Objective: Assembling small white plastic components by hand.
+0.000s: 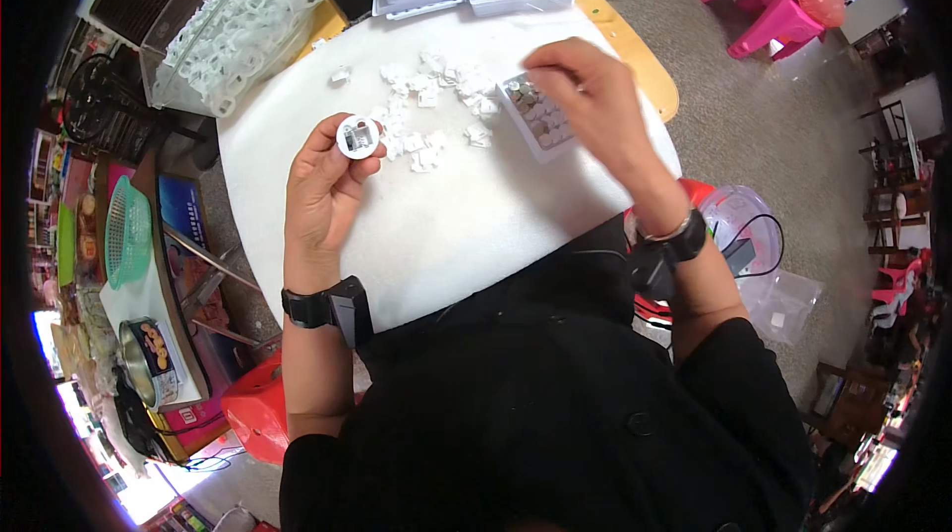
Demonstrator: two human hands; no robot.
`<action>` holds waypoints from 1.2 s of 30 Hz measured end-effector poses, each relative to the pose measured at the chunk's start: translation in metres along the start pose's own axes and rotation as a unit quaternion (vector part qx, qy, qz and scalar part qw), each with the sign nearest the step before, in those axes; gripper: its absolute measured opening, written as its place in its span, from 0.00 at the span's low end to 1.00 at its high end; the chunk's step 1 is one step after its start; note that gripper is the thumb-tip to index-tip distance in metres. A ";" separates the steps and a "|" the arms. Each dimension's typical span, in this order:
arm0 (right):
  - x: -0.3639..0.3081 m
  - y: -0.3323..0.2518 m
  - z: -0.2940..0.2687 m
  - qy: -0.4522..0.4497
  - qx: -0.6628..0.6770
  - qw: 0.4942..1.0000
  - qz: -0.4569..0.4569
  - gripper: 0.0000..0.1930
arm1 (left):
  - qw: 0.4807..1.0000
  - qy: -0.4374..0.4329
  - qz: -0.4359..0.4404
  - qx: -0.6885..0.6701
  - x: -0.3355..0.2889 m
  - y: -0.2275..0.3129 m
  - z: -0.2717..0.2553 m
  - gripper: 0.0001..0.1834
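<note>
Round white part (358, 138) in left hand (325, 183)

The round white part looks like smooth plastic, with a hollow, partly dark centre; it is above the matte white table cover (466, 235), pinched between thumb and fingers; the right hand (605, 101) bends over a white box (543, 152) of small round pieces (540, 118); whether it grasps something, I cannot tell.

Surface (647, 76): white cover (446, 225) over yellow wood
Box (557, 152): white, open
Small pieces (428, 96): scattered left of the box
Trays (523, 2): beyond the box
</note>
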State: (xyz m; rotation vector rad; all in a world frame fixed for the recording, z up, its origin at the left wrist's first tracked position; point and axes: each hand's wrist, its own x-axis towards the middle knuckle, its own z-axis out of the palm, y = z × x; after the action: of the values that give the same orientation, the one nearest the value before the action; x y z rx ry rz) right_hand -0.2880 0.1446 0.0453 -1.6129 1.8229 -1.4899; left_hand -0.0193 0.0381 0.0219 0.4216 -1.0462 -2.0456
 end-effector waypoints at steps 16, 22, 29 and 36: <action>-0.010 0.025 -0.017 0.018 -0.274 0.959 -0.077 0.04 | 1.000 -0.005 -0.021 0.020 0.002 -0.003 0.000 0.19; -0.007 -0.020 0.010 -0.023 -0.029 0.997 0.061 0.03 | 0.999 0.010 -0.042 0.008 0.004 -0.005 0.003 0.18; -0.002 -0.059 0.068 -0.102 0.121 0.986 -0.055 0.05 | 0.998 -0.030 -0.055 -0.014 0.006 -0.005 -0.002 0.16; 0.000 -0.056 0.082 -0.085 0.097 0.987 -0.091 0.06 | 0.998 -0.024 -0.057 0.026 0.004 -0.002 0.004 0.16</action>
State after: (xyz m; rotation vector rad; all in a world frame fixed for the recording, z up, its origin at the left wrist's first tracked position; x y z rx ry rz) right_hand -0.1945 0.1136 0.0565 -1.7859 1.4257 -1.4987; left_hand -0.0253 0.0382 0.0232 0.4714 -1.1289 -2.1413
